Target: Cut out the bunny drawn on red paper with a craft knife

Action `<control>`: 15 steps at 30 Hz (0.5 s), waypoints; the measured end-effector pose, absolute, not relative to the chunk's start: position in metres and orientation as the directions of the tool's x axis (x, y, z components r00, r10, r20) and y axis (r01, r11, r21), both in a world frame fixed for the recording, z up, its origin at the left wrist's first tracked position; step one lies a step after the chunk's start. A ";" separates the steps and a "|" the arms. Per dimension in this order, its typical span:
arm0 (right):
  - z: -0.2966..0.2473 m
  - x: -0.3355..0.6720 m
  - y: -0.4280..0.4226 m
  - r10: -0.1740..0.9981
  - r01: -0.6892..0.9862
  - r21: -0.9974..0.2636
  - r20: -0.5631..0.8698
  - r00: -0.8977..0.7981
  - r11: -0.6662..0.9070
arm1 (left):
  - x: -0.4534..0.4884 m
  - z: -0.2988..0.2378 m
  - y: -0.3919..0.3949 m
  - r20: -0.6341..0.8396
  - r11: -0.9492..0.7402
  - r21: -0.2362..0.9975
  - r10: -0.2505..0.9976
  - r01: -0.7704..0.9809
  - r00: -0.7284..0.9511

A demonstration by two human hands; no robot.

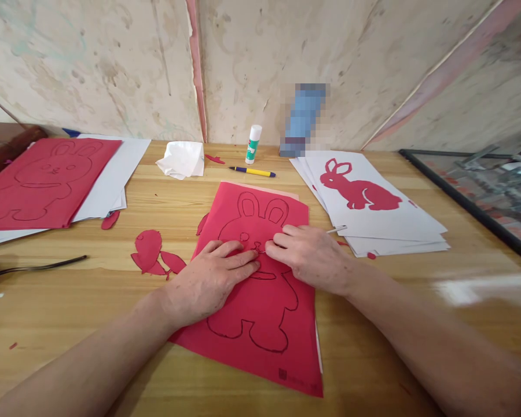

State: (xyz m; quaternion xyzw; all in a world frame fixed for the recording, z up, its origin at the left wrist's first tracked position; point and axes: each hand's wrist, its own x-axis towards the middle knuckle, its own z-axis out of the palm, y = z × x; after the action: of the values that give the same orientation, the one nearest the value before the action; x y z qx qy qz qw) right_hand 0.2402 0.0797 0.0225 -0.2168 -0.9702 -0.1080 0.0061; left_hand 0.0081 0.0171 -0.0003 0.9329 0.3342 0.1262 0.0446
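A sheet of red paper (260, 307) lies on the table, with a standing rabbit drawn on it in black outline. My left hand (212, 275) rests flat on the sheet, fingers stretched out and pressing beside the rabbit's face. In a pinch grip, my right hand (308, 255) holds a thin, pen-like craft knife (336, 230). Its silvery rear end sticks out behind the hand, and its tip meets the paper near the rabbit's mouth. My fingers cover part of the face and most of the knife. Pale paper edges show under the red sheet.
Left are a red rabbit-outline sheet (47, 179) on white paper and red cutouts (149, 250). Behind stand a crumpled tissue (182, 159), a glue stick (253, 145) and a yellow-blue pen (252, 172). Right, a red paper rabbit (364, 191) lies on white sheets (399, 229), near a black-framed panel (469, 202).
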 end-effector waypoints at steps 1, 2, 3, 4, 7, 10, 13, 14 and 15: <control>0.023 0.240 0.080 0.421 0.423 0.206 0.058 -0.905 0.882 | 0.008 0.000 0.017 0.204 -0.773 0.168 0.635 0.612 0.745; 0.023 0.240 0.080 0.422 0.424 0.206 0.057 -0.905 0.882 | 0.008 0.000 0.017 0.203 -0.773 0.167 0.635 0.612 0.745; 0.023 0.240 0.080 0.424 0.426 0.206 0.055 -0.904 0.881 | 0.008 0.000 0.017 0.203 -0.773 0.165 0.635 0.613 0.746; 0.024 0.240 0.080 0.425 0.425 0.207 0.050 -0.904 0.881 | 0.008 -0.001 0.017 0.202 -0.773 0.163 0.635 0.613 0.746; 0.024 0.240 0.081 0.422 0.419 0.213 0.036 -0.906 0.882 | 0.007 -0.002 0.017 0.201 -0.772 0.157 0.636 0.616 0.745; 0.022 0.241 0.083 0.404 0.405 0.221 0.054 -0.913 0.887 | 0.007 -0.003 0.017 0.202 -0.770 0.157 0.638 0.618 0.743; 0.019 0.243 0.084 0.380 0.391 0.229 0.092 -0.920 0.892 | 0.007 -0.002 0.017 0.204 -0.770 0.159 0.639 0.618 0.742; 0.019 0.243 0.084 0.373 0.387 0.232 0.104 -0.922 0.893 | 0.007 -0.002 0.017 0.206 -0.769 0.160 0.639 0.619 0.741; 0.018 0.243 0.084 0.366 0.383 0.236 0.113 -0.924 0.893 | 0.007 -0.001 0.017 0.208 -0.769 0.162 0.639 0.619 0.740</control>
State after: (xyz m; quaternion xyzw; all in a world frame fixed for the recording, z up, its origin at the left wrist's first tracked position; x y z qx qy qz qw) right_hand 0.2435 0.0842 0.0184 -0.1925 -0.9724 -0.1279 0.0327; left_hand 0.0069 0.0170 -0.0012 0.9318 0.3375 0.1267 0.0410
